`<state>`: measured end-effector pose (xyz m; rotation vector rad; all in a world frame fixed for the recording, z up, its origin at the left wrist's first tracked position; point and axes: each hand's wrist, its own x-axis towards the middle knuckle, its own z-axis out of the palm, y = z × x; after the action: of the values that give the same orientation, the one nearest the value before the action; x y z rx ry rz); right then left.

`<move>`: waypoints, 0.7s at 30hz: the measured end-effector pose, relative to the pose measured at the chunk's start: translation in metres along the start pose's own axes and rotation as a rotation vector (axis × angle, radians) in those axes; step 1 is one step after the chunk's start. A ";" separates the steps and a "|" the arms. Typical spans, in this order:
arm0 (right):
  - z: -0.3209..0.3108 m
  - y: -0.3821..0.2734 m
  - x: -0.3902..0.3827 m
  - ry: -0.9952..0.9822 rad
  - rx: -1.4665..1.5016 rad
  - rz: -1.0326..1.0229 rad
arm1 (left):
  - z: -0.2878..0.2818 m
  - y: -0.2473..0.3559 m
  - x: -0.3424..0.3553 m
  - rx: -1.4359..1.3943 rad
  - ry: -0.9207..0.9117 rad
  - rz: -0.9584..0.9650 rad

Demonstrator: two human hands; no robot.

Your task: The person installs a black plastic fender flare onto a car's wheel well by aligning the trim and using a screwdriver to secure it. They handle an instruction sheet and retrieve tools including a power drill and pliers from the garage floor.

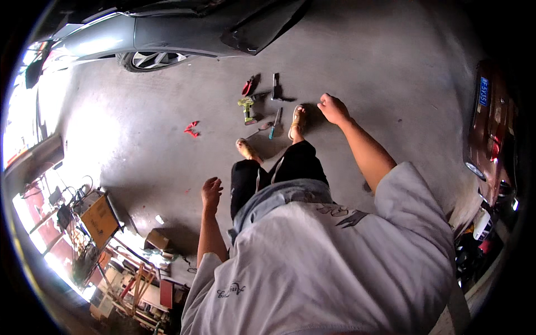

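My left hand (211, 193) hangs beside my left thigh, its fingers loosely bent and apart, holding nothing that I can see. My right hand (334, 109) is raised over the floor to the right of my foot, fingers curled in with nothing visible in them. Several tools lie in front of my feet. Among them are a yellow-green cordless drill (246, 110), a red-handled tool (247, 87) and a long dark metal tool (274, 87). Nearer are a teal-handled tool (272, 132) and a thin shafted tool (264, 127). Neither hand touches them.
A red angular item (192, 129) lies on the concrete floor to the left. A dark grey car (178, 30) stands ahead, and a brown-red car (484, 134) at the right. A yellow box-shaped machine (100, 220), a cardboard box (157, 240) and piled scrap are at the lower left.
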<state>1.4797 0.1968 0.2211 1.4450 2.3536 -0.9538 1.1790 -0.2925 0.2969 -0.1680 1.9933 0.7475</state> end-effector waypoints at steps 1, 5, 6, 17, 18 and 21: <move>0.012 0.006 0.001 0.008 0.017 0.004 | 0.009 0.007 0.008 -0.019 -0.010 0.006; 0.075 0.010 -0.010 -0.056 0.101 0.140 | 0.047 0.011 0.078 0.074 -0.127 -0.048; 0.100 0.011 -0.017 -0.090 0.139 0.183 | 0.058 0.005 0.110 0.157 -0.169 -0.070; 0.313 0.024 0.006 -0.454 0.407 -0.006 | 0.237 -0.109 0.588 0.801 0.044 0.164; 0.294 0.019 0.021 -0.430 0.461 -0.090 | 0.231 -0.127 0.623 0.779 0.098 0.177; 0.257 0.036 0.020 -0.299 0.552 0.062 | 0.357 -0.119 0.628 0.517 0.021 -0.032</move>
<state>1.4643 0.0609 -0.0005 1.4021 1.8991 -1.7590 1.1639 -0.0703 -0.4009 0.0987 2.1295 0.1933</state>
